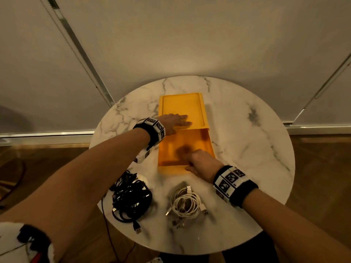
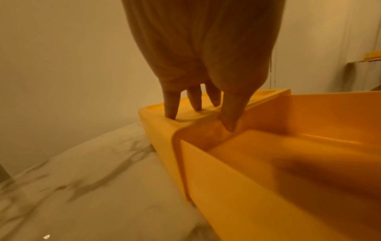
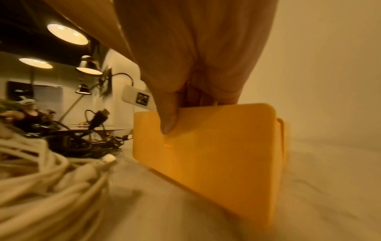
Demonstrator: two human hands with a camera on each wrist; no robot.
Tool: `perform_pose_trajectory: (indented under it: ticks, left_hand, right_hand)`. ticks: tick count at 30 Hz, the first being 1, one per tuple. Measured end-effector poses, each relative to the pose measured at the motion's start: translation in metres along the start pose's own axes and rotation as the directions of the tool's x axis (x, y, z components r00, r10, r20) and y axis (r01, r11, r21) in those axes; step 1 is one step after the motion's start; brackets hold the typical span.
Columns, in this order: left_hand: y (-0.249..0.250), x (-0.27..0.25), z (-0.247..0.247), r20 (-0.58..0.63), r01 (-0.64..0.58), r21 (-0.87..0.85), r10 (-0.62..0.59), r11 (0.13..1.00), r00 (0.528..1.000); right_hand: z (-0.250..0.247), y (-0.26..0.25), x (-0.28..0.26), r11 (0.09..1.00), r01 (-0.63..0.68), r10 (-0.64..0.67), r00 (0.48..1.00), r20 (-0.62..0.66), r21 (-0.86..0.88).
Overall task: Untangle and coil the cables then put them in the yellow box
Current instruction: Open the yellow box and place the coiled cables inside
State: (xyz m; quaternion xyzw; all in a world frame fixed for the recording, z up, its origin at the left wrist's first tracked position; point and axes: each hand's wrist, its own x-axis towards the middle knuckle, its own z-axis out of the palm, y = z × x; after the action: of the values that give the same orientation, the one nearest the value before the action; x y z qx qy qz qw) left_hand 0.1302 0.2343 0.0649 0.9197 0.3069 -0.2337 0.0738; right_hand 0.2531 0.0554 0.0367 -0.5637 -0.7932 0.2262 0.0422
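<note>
The yellow box (image 1: 182, 103) lies in the middle of the round marble table (image 1: 247, 149), with its drawer (image 1: 171, 150) slid out toward me and nothing inside. My left hand (image 1: 180, 121) lies flat on the box's top, fingers (image 2: 171, 106) straight and pressing. My right hand (image 1: 190, 164) grips the drawer's front wall (image 3: 216, 154), thumb (image 3: 169, 120) outside and the other fingers over the rim. A tangled bundle of black cables (image 1: 131, 198) lies at the near left of the table. A bundle of white cables (image 1: 186, 204) lies to its right, just below my right wrist.
The table's edge curves close behind the cable bundles. A thin dark wire (image 1: 108, 230) hangs off the table's near left edge. Pale blinds (image 1: 190, 44) close off the far side. Bare marble lies to the right of the box.
</note>
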Motion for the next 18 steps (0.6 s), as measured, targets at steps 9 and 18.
perform_pose_trajectory:
  ticks: [9, 18]
  left_hand:
    - [0.001, -0.003, 0.006, -0.032, 0.019, -0.03, -0.02, 0.999, 0.999]
    - [0.002, -0.004, 0.005, -0.047, 0.025, 0.016, -0.024, 1.0, 0.999]
  right_hand:
    - [0.015, -0.01, 0.002, 1.0, 0.007, -0.007, 1.0, 0.02, 0.006]
    - [0.014, -0.017, -0.001, 0.998, -0.06, 0.06, 0.998, -0.023, -0.013]
